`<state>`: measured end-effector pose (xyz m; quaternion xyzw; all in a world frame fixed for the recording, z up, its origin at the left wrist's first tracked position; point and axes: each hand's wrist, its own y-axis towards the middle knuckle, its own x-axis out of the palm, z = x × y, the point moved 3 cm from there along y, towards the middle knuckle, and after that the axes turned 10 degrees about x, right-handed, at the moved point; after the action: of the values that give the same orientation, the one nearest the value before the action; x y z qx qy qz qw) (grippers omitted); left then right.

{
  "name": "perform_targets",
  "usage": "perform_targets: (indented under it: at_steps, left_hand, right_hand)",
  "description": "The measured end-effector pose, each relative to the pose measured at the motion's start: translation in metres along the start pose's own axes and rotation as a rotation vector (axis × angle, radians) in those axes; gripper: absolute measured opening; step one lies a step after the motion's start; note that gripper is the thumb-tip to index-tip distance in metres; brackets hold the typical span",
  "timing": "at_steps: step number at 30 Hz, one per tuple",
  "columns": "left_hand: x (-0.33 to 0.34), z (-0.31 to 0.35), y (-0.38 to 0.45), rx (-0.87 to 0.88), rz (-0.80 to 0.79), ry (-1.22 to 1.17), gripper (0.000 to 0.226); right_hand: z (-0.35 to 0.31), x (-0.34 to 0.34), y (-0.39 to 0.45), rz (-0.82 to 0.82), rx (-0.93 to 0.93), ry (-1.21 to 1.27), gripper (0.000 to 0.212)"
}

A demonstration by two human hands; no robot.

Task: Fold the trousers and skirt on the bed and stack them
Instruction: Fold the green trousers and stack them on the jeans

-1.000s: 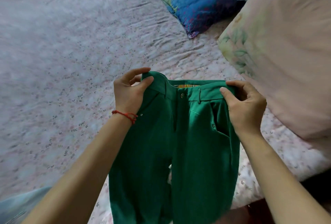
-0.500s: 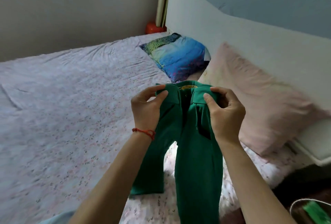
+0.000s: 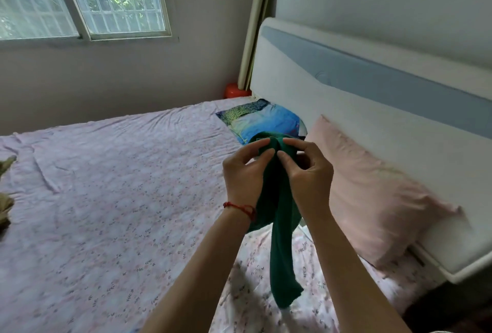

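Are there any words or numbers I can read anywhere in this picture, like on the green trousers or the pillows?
No words or numbers can be read.
Green trousers, held up by the left hand and right hand: no readable label.
Blue pillow: a coloured pattern, no letters.
Pink pillow: plain.
Bedsheet: small flower print, no text.
Headboard: no writing.

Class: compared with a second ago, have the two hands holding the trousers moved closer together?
Yes. The left hand and right hand have closed inward, folding the waistband of the trousers in half.
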<state>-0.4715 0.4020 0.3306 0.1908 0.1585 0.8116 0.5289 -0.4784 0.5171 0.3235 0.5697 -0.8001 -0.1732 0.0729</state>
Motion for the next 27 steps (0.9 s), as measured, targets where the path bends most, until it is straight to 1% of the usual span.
perform_targets:
  at_steps: [4, 7, 11, 13, 17, 20, 22, 27]
  left_hand:
    - [0.002, 0.018, 0.004, 0.014, -0.03, 0.011, 0.027]
    - [0.004, 0.03, 0.01, 0.029, -0.055, 0.022, 0.032]
    - [0.008, 0.039, 0.018, 0.05, -0.102, 0.119, 0.038]
    - [0.011, 0.042, 0.022, 0.062, -0.1, 0.194, 0.037]
    - [0.01, 0.051, 0.029, 0.054, -0.091, 0.273, 0.033]
    - [0.004, 0.06, 0.036, 0.055, -0.086, 0.279, 0.032]
    - [-0.001, 0.069, 0.041, 0.067, -0.087, 0.246, 0.032]
    - [-0.013, 0.091, 0.05, 0.108, -0.126, 0.167, 0.034]
  right_hand:
    - [-0.015, -0.002, 0.003, -0.05, -0.018, 0.005, 0.028]
    - [-0.026, -0.005, 0.006, -0.101, -0.004, 0.078, 0.032]
    - [-0.035, -0.004, 0.01, -0.17, -0.026, 0.149, 0.04]
    - [-0.04, -0.005, 0.013, -0.186, -0.032, 0.188, 0.043]
    - [-0.041, -0.012, 0.017, -0.208, -0.012, 0.272, 0.041]
    - [-0.026, -0.023, 0.027, -0.084, 0.026, 0.213, 0.035]
    - [-0.012, -0.028, 0.036, -0.05, 0.086, 0.168, 0.03]
    - [0.017, -0.025, 0.043, -0.141, 0.279, 0.126, 0.024]
